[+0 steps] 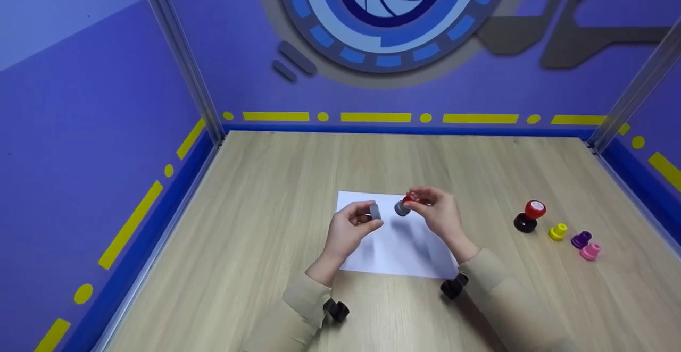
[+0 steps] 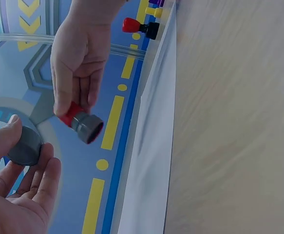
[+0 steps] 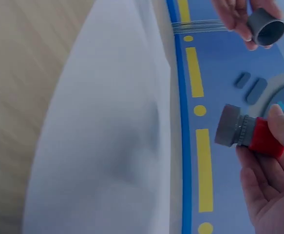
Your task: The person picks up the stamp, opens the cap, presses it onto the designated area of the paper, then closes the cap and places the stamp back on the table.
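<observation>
Uncapped stamp in the right hand, grey cap in the left, both above the paper

I have the red-handled stamp (image 3: 249, 130) up in the air above the right half of the white paper (image 1: 393, 259), its grey base tipped down and toward the paper's left side. From the left wrist I can see a dark red face inside that base. My right hand (image 1: 442, 214) grasps the red handle between thumb and fingers.

The grey cap (image 1: 375, 212) is also above the paper, left of the stamp and apart from it; the right wrist view shows it hollow, its mouth facing the camera. My left hand (image 1: 346, 231) pinches it, thumb on one side and fingers on the other.

The paper lies flat-side up on the wooden table (image 1: 287, 182). Well to the paper's right stands a black-based stamp (image 1: 530, 216) with a red knob. Farther right of the paper come a yellow stamp (image 1: 558, 232), a purple stamp (image 1: 581, 240) and a pink stamp (image 1: 590, 252); I can't tell whether these last two touch. Beyond the paper's far edge, across bare tabletop, rises a purple wall (image 1: 239, 49) with yellow dashes.
</observation>
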Demonstrator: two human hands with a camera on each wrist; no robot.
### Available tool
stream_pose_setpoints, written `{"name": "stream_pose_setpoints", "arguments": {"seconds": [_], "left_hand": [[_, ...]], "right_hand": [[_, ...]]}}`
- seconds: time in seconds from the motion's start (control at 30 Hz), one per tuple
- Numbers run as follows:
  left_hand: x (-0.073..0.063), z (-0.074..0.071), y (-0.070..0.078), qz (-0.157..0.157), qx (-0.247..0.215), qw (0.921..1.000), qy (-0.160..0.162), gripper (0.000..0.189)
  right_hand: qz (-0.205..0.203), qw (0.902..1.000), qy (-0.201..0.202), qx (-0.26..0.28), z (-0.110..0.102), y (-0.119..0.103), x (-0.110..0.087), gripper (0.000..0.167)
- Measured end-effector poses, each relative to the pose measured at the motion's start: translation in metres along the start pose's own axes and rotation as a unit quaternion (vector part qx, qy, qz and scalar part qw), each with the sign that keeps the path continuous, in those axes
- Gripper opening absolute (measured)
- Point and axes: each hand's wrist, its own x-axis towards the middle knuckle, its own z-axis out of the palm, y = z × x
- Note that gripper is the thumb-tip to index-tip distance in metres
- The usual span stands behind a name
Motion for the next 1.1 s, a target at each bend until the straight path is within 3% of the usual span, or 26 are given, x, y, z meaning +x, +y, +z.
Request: {"name": "stream_pose_setpoints", "arguments": {"seconds": [0.23, 0.4, 1.1], "left_hand": [[0.002, 0.0, -0.001, -0.005, -0.001, 1.0, -0.004, 0.042], [0.001, 0.001, -0.002, -0.001, 0.002, 1.0, -0.009, 0.041], [0.0, 0.001, -0.005, -0.004, 0.003, 0.9999, -0.011, 0.04]], "right_hand": [[-0.023, 0.9973, -0.037, -0.059, 0.018, -0.001, 0.012, 0.03], [-0.015, 0.9939, -0.06, -0.092, 0.027, -0.003, 0.015, 0.03], [-0.002, 0.9894, -0.085, -0.118, 0.038, 0.001, 0.015, 0.023]]}}
